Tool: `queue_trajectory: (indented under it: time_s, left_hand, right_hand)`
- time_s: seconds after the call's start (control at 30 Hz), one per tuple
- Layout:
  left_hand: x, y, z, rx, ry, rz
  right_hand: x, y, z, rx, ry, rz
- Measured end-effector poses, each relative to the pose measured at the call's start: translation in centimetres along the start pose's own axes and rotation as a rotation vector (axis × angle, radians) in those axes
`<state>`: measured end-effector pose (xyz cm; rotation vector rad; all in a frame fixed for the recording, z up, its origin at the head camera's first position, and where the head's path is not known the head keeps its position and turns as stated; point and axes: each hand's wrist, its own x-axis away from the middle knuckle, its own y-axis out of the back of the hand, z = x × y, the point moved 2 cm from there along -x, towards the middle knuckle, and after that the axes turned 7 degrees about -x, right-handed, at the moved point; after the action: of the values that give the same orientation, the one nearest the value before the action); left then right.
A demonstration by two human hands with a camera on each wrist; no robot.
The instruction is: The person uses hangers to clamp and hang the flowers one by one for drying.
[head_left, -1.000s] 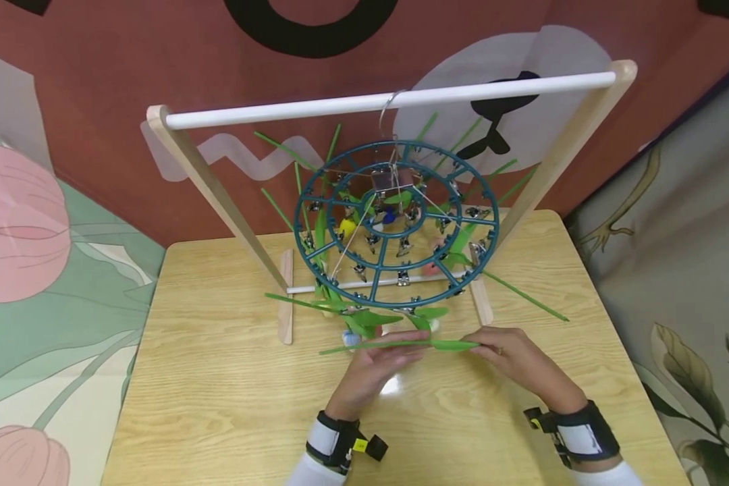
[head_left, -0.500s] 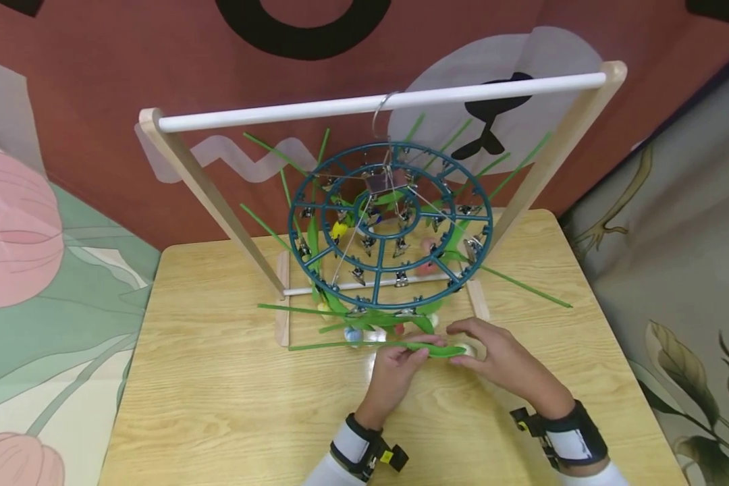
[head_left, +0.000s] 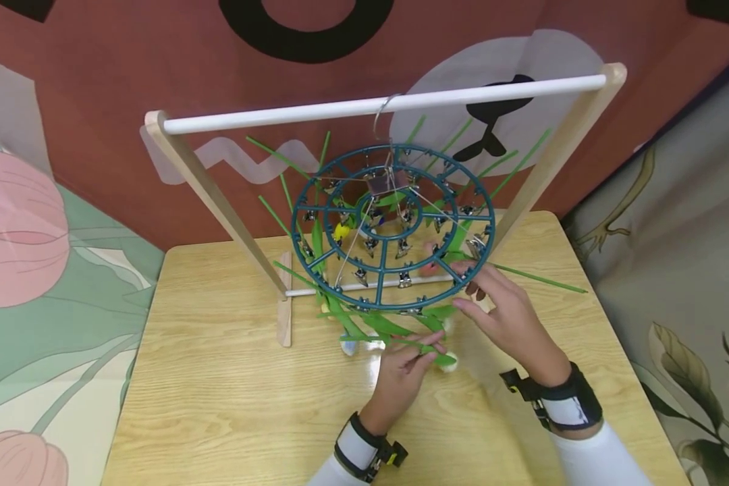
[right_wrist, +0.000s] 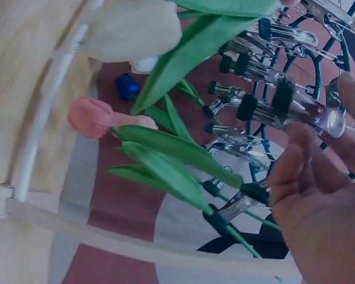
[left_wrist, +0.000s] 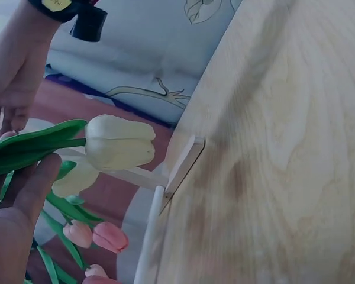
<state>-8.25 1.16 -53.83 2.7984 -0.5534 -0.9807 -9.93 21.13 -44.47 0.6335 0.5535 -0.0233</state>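
Note:
My left hand [head_left: 428, 347] pinches the leafy green stem of a white tulip [head_left: 450, 362] just above the table, below the front of a round teal clip hanger [head_left: 295, 226]. In the left wrist view the white tulip [left_wrist: 119, 144] sticks out past my left hand [left_wrist: 32, 163], its leaf lying on the fingers. My right hand [head_left: 462, 285] is raised to the hanger's right front rim with spread fingers. In the right wrist view my right hand [right_wrist: 319, 127] has thumb and finger on either side of a metal clip [right_wrist: 302, 106] without squeezing it.
The hanger hangs by a hook from a white rod [head_left: 279, 116] on a wooden rack standing on the wooden table [head_left: 219, 378]. Several tulips hang head-down from its clips, among them a pink one [right_wrist: 92, 115], with stems poking outward. Patterned cloth surrounds the table.
My right hand has let go of the tulip and risen to the hanger's right rim. My left hand keeps the tulip, whose stem has swung to point up and left.

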Motion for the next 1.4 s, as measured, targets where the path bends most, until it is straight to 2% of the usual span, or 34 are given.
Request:
queue_trajectory:
  time_s: [0.07, 0.13, 0.37, 0.47, 0.67, 0.87, 1.07, 1.27, 1.4]
  left_hand:
    - [-0.1, 0.0, 0.0, -0.033, -0.034, -0.001]
    - [-0.2, 0.0, 0.0, -0.039, -0.037, 0.005]
    - [-0.9, 0.0, -0.4, -0.039, 0.032, -0.010]
    - [-1.1, 0.1, -0.4, -0.057, 0.052, -0.026]
    - [-1.5, 0.4, -0.2, -0.082, 0.077, -0.041]
    - [-1.6, 0.8, 0.5, -0.146, 0.155, -0.055]
    - [-1.5, 1.3, 0.7, -0.122, 0.217, -0.037]
    - [-1.6, 1.6, 0.5, -0.100, 0.219, -0.021]
    - [-1.7, 1.7, 0.5, -0.111, 0.207, -0.028]
  right_hand:
    - [-0.3, 0.0, 0.1, -0.016, 0.019, -0.004]
    - [-0.5, -0.1, 0.2, -0.043, 0.021, -0.010]
    - [-0.4, -0.7, 0.5, -0.232, -0.088, 0.010]
    - [-0.2, -0.9, 0.8, -0.256, -0.115, 0.011]
    - [0.1, -1.4, 1.2, -0.313, -0.067, 0.001]
    - [0.3, -1.8, 1.5, -0.378, -0.036, 0.011]
    - [0.1, -2.2, 1.7, -0.383, -0.003, 0.009]
    - [0.0, -2.6, 1.9, -0.386, 0.044, -0.005]
    - [-0.1, -2.8, 1.9, -0.386, 0.037, -0.003]
